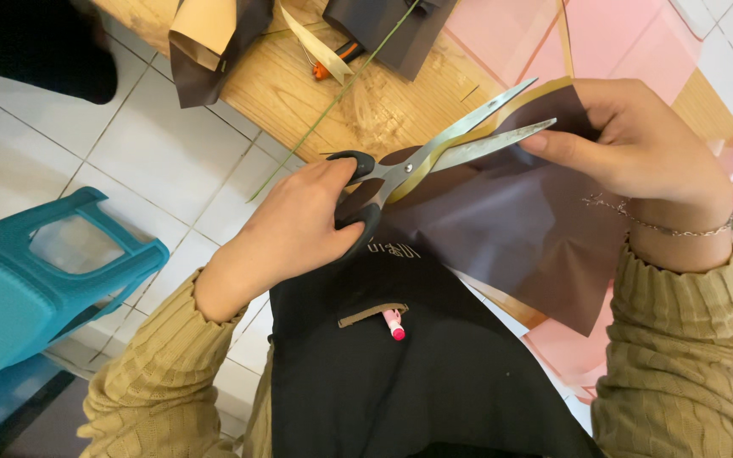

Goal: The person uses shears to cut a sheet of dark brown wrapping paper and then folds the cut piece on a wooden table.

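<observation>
- The left hand (299,225) was closed through the black handles of the scissors (434,157), whose blades stood open around the tan-backed edge of the dark brown paper sheet (511,229).
- The right hand (629,140) pinched the sheet's upper edge, fingers together on it, holding it in the air above the lap and the near edge of the wooden counter (366,102).
- The right fingertips (540,142) lay just beside the lower blade's tip; a close there could likely nick them.
- Unsupported in the middle, the sheet sagged and creased, so it might fold between the blades and tear rather than cut cleanly.
- The blades sat at a slant to the edge; the line could wander.
- The black apron (400,382) lay right under the sheet, where a low stroke might catch it.
</observation>
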